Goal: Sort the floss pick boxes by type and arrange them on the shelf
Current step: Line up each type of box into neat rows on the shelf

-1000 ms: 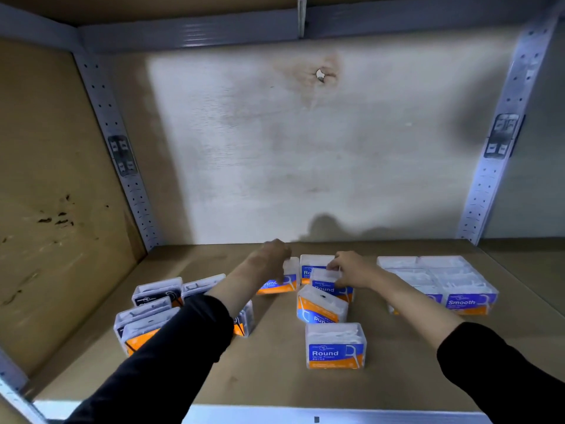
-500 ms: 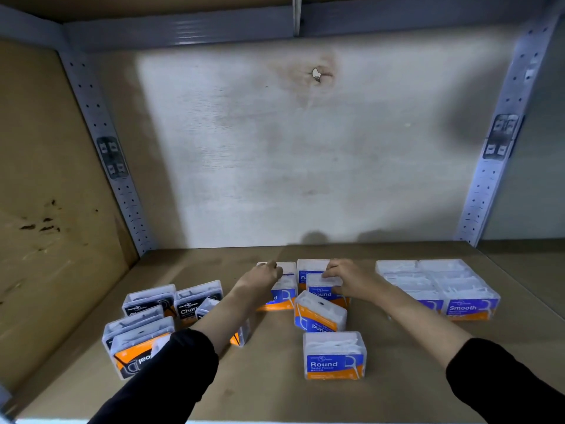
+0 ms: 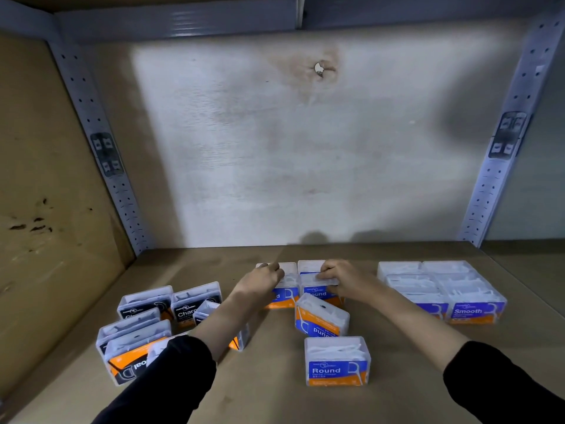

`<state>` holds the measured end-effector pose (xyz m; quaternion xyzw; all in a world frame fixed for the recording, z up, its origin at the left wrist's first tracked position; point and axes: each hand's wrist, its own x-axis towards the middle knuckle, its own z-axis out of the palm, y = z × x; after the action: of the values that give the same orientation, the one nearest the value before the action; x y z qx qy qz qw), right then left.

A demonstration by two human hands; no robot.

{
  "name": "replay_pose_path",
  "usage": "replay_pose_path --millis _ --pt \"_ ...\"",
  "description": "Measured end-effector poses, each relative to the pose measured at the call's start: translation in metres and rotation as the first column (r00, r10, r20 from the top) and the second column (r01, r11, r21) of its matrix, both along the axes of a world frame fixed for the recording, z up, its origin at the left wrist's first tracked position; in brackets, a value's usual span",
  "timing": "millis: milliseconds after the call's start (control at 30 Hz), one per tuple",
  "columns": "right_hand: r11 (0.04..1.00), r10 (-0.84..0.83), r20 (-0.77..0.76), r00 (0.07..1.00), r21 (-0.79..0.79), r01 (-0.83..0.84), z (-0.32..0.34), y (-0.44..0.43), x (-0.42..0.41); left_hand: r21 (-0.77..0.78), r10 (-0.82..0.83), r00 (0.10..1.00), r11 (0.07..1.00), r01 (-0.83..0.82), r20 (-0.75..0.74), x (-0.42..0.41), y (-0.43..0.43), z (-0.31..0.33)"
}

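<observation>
Round floss pick boxes (image 3: 318, 293), gripped in left hand (image 3: 263, 283) and right hand (image 3: 345, 280) fingers, may skew if pushed unevenly.

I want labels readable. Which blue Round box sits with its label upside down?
The tilted middle box, just behind the upright front Round box; its lettering reads inverted.
</observation>
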<state>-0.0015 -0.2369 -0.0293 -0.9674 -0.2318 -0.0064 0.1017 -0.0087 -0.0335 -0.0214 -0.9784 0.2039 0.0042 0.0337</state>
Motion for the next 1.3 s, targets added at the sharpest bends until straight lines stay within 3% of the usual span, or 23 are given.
replay_pose_path --millis 200,400,867,1300 --pt "0.998 -0.041 0.004 0.999 -0.055 0.041 0.004 0.005 0.004 -0.088 0.003 1.000 0.996 -0.001 0.020 0.005 0.005 -0.002" --pt "0.988 -0.075 -0.027 0.997 -0.137 0.071 0.004 0.003 0.013 -0.063 0.030 1.000 0.998 -0.030 0.001 0.015 0.011 -0.001" --pt "0.991 -0.015 -0.017 1.000 -0.131 0.013 0.006 -0.001 0.010 -0.099 -0.024 1.000 0.995 0.023 -0.006 0.022 0.016 -0.004" --pt "0.990 -0.023 -0.018 1.000 -0.141 0.020 0.007 -0.002 0.009 -0.036 -0.013 1.000 0.999 0.012 -0.021 0.021 0.014 -0.001"
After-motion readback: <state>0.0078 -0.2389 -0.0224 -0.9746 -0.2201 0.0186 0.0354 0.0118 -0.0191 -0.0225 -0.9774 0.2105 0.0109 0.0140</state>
